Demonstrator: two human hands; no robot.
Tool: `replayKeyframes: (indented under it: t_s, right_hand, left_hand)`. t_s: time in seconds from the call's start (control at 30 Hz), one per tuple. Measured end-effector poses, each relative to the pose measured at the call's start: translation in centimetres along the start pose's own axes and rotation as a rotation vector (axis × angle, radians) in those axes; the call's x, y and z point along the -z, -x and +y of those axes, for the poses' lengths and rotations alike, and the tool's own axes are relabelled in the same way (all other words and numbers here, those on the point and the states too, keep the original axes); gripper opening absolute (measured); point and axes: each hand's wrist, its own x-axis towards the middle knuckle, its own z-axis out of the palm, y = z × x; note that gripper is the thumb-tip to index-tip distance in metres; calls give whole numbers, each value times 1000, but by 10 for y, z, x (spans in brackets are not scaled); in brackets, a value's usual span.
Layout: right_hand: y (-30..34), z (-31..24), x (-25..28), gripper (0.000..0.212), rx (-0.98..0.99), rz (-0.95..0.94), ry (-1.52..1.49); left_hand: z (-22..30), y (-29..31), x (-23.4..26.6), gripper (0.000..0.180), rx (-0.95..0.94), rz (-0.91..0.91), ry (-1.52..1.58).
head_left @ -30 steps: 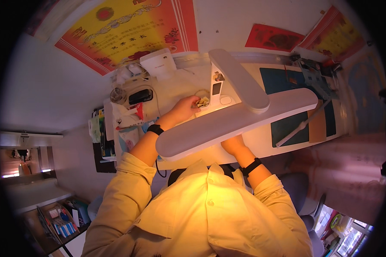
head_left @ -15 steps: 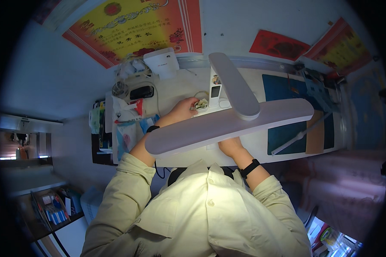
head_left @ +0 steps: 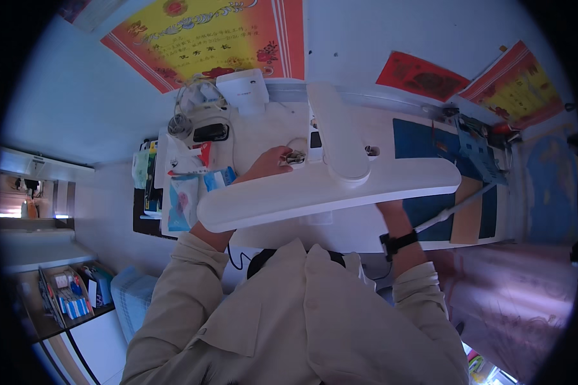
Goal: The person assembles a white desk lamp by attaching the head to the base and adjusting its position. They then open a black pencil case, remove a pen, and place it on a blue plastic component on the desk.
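Note:
A white desk lamp [head_left: 327, 196] with a long bar-shaped head and a second arm [head_left: 339, 128] stands before me on the desk. My left hand [head_left: 273, 160] reaches past the head's left part. Its fingers curl against a small cup [head_left: 294, 156] of little items beside the lamp's post [head_left: 315, 146]; what those items are is too small to tell. Only the back part of my right hand [head_left: 392, 208] shows below the lamp head, which hides its fingers. A small round opening with something dark in it [head_left: 371, 151] shows right of the lamp's arm.
Packets of wipes [head_left: 185, 202], a black case [head_left: 210, 132] and a white box [head_left: 243, 90] stand at the left and back of the white desk [head_left: 279, 119]. A blue mat [head_left: 414, 138] covers the right side, with a pale rod [head_left: 453, 208] across it. A cable [head_left: 239, 256] hangs at the front edge.
My right hand has moved right, toward the mat. The bright light on my shirt has gone. The lamp head has shifted slightly left in view; my left hand stays by the cup.

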Motion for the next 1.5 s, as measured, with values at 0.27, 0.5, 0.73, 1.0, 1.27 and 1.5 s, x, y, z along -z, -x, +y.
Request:
replayKeyframes:
  t_s: [0.27,0.5,0.73,1.0,1.27,1.5]
  right_hand:
    - [-46,40,-9,50,-253,-396,-455]
    - [-82,24,7,45,-198,-566,-513]
    - [-98,-16,17,45,-117,-606,-551]
    - [-121,-49,-16,45,-44,-658,-601]
    - [-122,-44,-9,44,-53,-725,-606]
    - [-110,-42,-18,44,-99,-717,-635]
  left_hand:
    - [-22,3,-21,51,44,186,239]
    - [-14,-5,-17,52,125,59,-71]
    - [-3,-3,-16,53,218,66,50]
    - [20,10,-14,48,178,80,-56]
    - [12,12,-18,44,130,131,-25]
    - [7,11,-18,45,130,132,-4]
